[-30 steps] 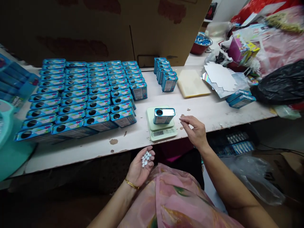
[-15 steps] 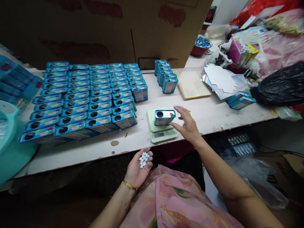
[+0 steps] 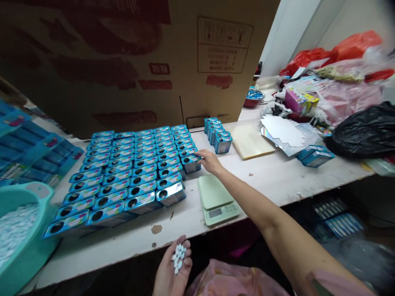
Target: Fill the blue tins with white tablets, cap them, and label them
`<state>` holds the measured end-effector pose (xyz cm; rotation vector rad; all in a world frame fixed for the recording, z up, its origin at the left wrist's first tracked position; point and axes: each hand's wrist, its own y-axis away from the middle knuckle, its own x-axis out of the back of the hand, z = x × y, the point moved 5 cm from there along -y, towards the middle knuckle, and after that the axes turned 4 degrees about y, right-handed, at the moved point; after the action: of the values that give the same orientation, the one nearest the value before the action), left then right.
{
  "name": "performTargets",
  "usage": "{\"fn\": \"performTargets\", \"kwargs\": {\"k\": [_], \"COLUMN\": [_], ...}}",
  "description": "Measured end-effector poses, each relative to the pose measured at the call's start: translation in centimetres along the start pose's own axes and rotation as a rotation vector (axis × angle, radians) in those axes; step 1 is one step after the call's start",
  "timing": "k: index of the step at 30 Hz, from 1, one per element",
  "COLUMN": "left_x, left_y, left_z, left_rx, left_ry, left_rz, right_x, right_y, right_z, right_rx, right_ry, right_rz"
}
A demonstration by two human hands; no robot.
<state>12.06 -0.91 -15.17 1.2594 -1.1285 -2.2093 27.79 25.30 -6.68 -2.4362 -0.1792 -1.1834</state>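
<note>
My left hand point(image 3: 174, 263), palm up with curled fingers, cradles a small heap of white oval candies point(image 3: 179, 257) below the table edge. My right hand point(image 3: 210, 161) stretches to the front of the rightmost column of blue tins. Its fingers and thumb pinch the right end of a blue tin point(image 3: 190, 164) there. Many similar blue tins point(image 3: 114, 191) with round dark holes in their tops stand upright in close columns to the left. Under my right forearm lies a pale green digital scale point(image 3: 214, 193), its platform bare.
At left stands a teal basin point(image 3: 40, 230) of white candies beside blue display packs point(image 3: 33, 144). A large cardboard box point(image 3: 132, 94) backs the table. Further right are several more tins point(image 3: 222, 143), a cream paper stack point(image 3: 251, 142), white card point(image 3: 284, 130) and a black bag point(image 3: 364, 131).
The tin has left the scale, and my right hand has moved left to the tin columns. My left hand still holds the candies. The view has tilted upward.
</note>
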Motion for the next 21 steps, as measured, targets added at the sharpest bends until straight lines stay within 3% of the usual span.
{"fn": "performTargets", "kwargs": {"k": [5, 8, 11, 14, 17, 21], "left_x": [0.5, -0.2, -1.5, -2.2, -2.4, -3.1], "left_y": [-0.9, -1.0, -0.7, -0.4, -0.4, -0.5], "left_z": [0.4, 0.3, 0.1, -0.1, -0.3, -0.8], "left_rx": [-0.007, 0.014, 0.045, 0.065, 0.07, 0.068], "left_ry": [-0.014, 0.0, 0.023, 0.051, 0.08, 0.12], "left_rz": [0.044, 0.03, -0.011, -0.034, -0.014, -0.048], "right_x": [4.6, 6.3, 6.6, 7.3, 8.6, 8.1], "right_y": [0.3, 0.1, 0.4, 1.9, 4.4, 8.3], "right_z": [5.2, 8.1, 8.9, 7.7, 4.7, -1.4], "right_rx": [-0.056, -0.031, 0.048, 0.129, 0.19, 0.308], "right_ry": [0.317, 0.435, 0.417, 0.387, 0.365, 0.469], "right_rz": [0.332, 0.354, 0.326, 0.306, 0.273, -0.009]}}
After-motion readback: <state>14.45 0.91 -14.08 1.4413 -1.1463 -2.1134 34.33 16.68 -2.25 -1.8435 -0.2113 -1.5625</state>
